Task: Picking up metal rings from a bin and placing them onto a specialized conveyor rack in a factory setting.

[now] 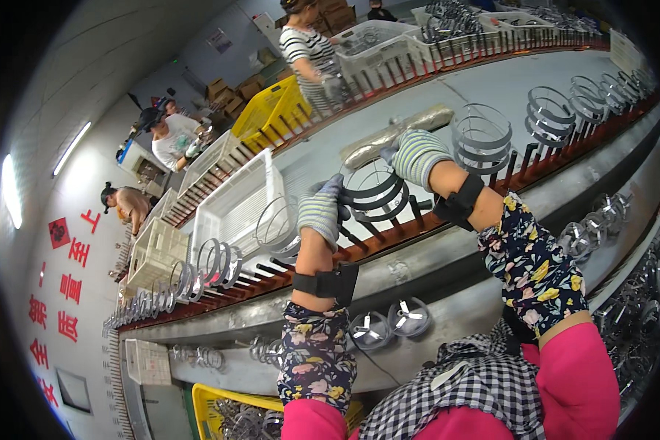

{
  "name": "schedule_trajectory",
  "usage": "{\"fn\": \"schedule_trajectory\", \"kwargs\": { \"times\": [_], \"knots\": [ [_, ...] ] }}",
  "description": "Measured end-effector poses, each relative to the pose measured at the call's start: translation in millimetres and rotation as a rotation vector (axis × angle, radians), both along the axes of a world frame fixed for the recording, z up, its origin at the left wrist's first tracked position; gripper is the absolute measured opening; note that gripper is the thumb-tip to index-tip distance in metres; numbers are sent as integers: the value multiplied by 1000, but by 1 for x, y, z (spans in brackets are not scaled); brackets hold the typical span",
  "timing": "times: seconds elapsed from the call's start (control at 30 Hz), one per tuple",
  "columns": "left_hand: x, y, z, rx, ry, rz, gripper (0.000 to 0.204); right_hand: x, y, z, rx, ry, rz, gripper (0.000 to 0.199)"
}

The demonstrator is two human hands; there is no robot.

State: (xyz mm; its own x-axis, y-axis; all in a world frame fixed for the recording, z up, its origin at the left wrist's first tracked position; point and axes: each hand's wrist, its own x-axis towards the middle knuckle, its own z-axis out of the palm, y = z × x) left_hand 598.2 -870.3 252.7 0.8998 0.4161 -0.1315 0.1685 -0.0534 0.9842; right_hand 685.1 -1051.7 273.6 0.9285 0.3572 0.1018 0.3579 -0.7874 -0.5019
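Both of my hands wear striped knit gloves with grey fingertips. Between them is a set of dark metal band rings point(380, 199) joined by thin wire, standing over the red-brown pegs at the table's near edge. My left hand point(320, 210) grips the rings at their left side, its fingers curled at the band. At the upper right of the same rings, my right hand point(416, 157) is closed, its fingertips partly hidden. A clear-wrapped long bundle point(400, 137) lies just beyond. Similar ring sets stand to the right point(482, 143) and left point(277, 226).
Pegs point(524, 163) line the near edge. A white crate point(235, 202) is on the left of the table, a yellow crate point(265, 114) beyond. Two small clamp rings point(390, 324) lie on the ledge below. A person in a striped shirt point(308, 55) works across the table.
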Motion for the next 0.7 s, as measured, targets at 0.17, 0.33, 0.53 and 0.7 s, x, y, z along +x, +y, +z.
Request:
{"fn": "schedule_trajectory", "kwargs": {
  "times": [0.17,0.33,0.53,0.7],
  "knots": [
    [1,11,-6,-59,26,33,27,-14,0,8,-61,-80,41,45],
    [6,72,-31,-87,6,83,32,-64,-2,-16,252,-292,165,36],
    [-23,81,-8,129,117,120,36,-119,-61,-102,126,-229,263,20],
    [-62,110,0,136,143,181,48,-143,-83,-130,140,-104,240,18]
  ]
}}
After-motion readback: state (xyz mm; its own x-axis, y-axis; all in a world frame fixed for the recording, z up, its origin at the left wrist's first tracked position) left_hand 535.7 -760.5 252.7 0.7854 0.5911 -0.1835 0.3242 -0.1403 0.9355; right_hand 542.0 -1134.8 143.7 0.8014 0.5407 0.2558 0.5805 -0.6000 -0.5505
